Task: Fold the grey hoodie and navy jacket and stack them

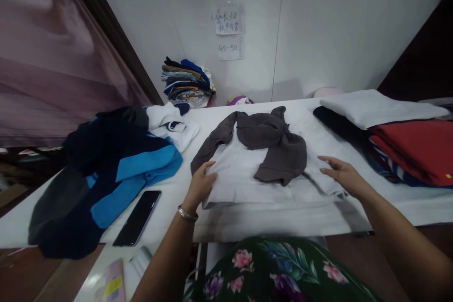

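Observation:
A grey and white garment (pixel 247 170) lies spread on the white table (pixel 170 193) in front of me, its dark grey sleeves folded across the pale body. My left hand (pixel 201 184) grips the garment's left edge, fingers curled over the fabric. Flat on the garment's right edge rests my right hand (pixel 341 174), its fingers stretched out.
A heap of blue, navy and white clothes (pixel 113 170) lies at the left, with a black phone (pixel 138 217) beside it. Folded red, white and dark clothes (pixel 406 141) are stacked at the right. A pile of folded clothes (pixel 187 82) stands against the wall under paper notes (pixel 230 30).

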`<state>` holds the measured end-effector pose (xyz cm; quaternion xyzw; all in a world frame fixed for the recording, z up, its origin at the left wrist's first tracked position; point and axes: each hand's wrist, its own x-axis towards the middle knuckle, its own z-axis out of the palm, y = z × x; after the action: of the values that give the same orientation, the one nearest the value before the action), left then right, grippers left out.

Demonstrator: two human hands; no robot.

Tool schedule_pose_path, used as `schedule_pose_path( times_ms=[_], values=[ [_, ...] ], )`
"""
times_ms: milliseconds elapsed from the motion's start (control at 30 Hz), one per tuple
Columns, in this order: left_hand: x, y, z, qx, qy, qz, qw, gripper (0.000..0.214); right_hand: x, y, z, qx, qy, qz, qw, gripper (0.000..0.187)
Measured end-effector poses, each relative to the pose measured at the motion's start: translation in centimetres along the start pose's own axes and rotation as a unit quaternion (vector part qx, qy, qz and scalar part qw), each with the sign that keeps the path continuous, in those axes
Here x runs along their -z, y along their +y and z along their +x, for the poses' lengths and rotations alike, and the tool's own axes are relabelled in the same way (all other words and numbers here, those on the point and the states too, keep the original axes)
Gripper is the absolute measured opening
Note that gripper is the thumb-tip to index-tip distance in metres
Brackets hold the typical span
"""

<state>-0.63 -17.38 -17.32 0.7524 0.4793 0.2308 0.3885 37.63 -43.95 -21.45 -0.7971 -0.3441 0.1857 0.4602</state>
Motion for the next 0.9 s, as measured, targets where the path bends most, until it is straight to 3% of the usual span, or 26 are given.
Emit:
schedule_pose_path(
  times_ms=[167,300,367,467,533,633,700,767,833,900],
  values=[
    [-1.5,-2.6,-1.3,0.035,-0.044,0.148,0.987,0.045,-1.4,1.2,-2.9,0.004,-0.086,-0.132,0.988,0.056],
    [-3.4,-3.6,-2.2,-0.017,-0.006,0.22,0.975,0.042,-1.5,-2.0,-1.4,0.106,-0.037,-0.279,0.954,0.047],
    [-4.0,-3.7,-2.7,-0.03,0.004,0.253,0.967,0.041,-2.3,-4.7,0.1,0.152,-0.012,-0.273,0.95,0.046],
    [-4.5,-3.9,-3.2,-0.026,0.019,0.271,0.962,0.039,-5.2,-8.6,2.7,0.171,-0.065,-0.245,0.952,0.056],
    [-4.7,-4.2,-3.4,-0.029,0.031,0.266,0.963,0.038,-7.6,-10.6,4.8,0.163,-0.106,-0.266,0.944,0.07],
    [-4.7,-4.6,-3.4,-0.032,0.036,0.252,0.967,0.037,-11.0,-12.3,8.2,0.122,-0.106,-0.298,0.941,0.084],
    [-4.7,-4.9,-3.4,-0.029,0.033,0.242,0.969,0.036,-12.8,-12.8,10.6,0.077,-0.105,-0.273,0.953,0.076],
    [-4.7,-5.1,-3.4,-0.029,0.032,0.233,0.972,0.036,-13.9,-13.6,13.1,0.04,-0.128,-0.227,0.965,0.055],
    [-4.6,-5.2,-3.4,-0.025,0.034,0.224,0.974,0.036,-14.1,-15.0,15.7,0.028,-0.144,-0.186,0.972,0.037],
    [-4.6,-5.3,-3.4,-0.022,0.037,0.215,0.976,0.036,-13.1,-17.3,18.7,0.042,-0.121,-0.143,0.981,0.035]
  ],
)
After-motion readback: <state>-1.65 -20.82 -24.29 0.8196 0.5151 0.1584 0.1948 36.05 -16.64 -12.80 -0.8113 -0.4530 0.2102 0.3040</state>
